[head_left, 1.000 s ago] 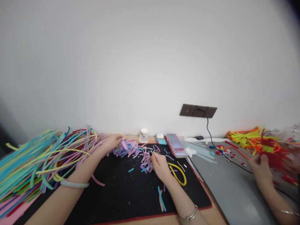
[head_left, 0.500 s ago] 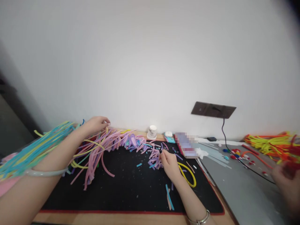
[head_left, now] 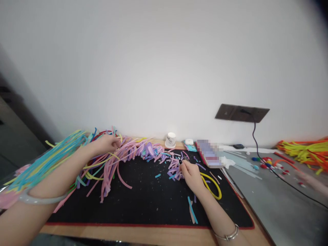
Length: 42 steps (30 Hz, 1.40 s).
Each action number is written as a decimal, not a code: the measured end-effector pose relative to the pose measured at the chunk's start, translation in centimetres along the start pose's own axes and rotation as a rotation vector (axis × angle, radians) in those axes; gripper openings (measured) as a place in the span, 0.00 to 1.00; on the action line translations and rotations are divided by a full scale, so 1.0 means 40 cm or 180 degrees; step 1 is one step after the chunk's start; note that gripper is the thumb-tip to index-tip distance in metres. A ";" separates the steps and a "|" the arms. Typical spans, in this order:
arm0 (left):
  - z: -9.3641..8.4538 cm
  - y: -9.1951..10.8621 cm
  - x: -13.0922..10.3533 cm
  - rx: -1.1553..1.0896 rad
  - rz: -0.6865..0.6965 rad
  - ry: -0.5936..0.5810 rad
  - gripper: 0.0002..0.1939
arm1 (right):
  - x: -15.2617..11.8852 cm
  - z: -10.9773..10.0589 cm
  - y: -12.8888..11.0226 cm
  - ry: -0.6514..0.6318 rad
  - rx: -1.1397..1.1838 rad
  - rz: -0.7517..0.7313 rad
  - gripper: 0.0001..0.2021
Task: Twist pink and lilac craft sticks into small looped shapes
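My left hand [head_left: 110, 143] reaches into the back of a heap of long pink and purple pipe cleaners [head_left: 112, 167]. Its fingers are pinched, and a pale yellow pipe cleaner [head_left: 120, 138] shows at their tips. My right hand [head_left: 191, 175] is closed over a pile of short pink and purple cut pieces [head_left: 174, 168] on the black mat [head_left: 143, 208]. A small black spot shows at its fingertips, but what it holds is hidden. Beside that wrist lies a yellow loop [head_left: 217, 191]. Blue and tan strips [head_left: 192, 210] lie nearer the front.
Blue and yellow pipe cleaners [head_left: 56, 157] lie far left. Along the wall stand a white paper cup [head_left: 170, 140] and a blurred-out flat box [head_left: 208, 155]. A black cable [head_left: 258, 150] crosses the grey surface at right, near pom-poms [head_left: 268, 162] and another person's blurred arm [head_left: 314, 181].
The view has shifted, so things sit farther right. My left hand has lowered into the pipe cleaners and its fingers have closed. My right hand stays at the cut pieces. The other person's hand has drawn away.
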<state>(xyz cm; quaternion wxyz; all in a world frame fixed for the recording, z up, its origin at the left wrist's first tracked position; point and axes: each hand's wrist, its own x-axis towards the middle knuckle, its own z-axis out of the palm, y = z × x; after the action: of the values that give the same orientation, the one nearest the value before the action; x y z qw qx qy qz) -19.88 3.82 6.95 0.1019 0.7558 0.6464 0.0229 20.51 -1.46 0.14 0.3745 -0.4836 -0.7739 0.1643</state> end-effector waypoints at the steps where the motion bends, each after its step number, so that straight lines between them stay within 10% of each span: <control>1: 0.018 -0.001 0.007 0.0080 -0.0020 0.0022 0.10 | 0.000 0.000 -0.001 -0.0005 0.0004 0.0005 0.17; 7: 0.084 -0.032 0.032 0.0446 -0.0277 0.0320 0.06 | 0.001 0.000 0.002 0.0005 0.0047 0.0008 0.18; 26: 0.090 -0.008 0.050 0.0104 -0.0868 0.0208 0.03 | 0.000 0.000 0.003 -0.0031 0.0005 -0.0033 0.17; 42: -0.064 0.013 0.028 -0.0807 -0.1140 0.0302 0.16 | -0.003 -0.009 -0.005 -0.0006 -0.0020 -0.0019 0.17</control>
<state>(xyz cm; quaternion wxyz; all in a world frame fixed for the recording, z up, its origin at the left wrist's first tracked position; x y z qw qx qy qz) -19.60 5.18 9.47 0.1680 0.6082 0.7663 0.1210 20.68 -1.70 0.45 0.3727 -0.4822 -0.7762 0.1612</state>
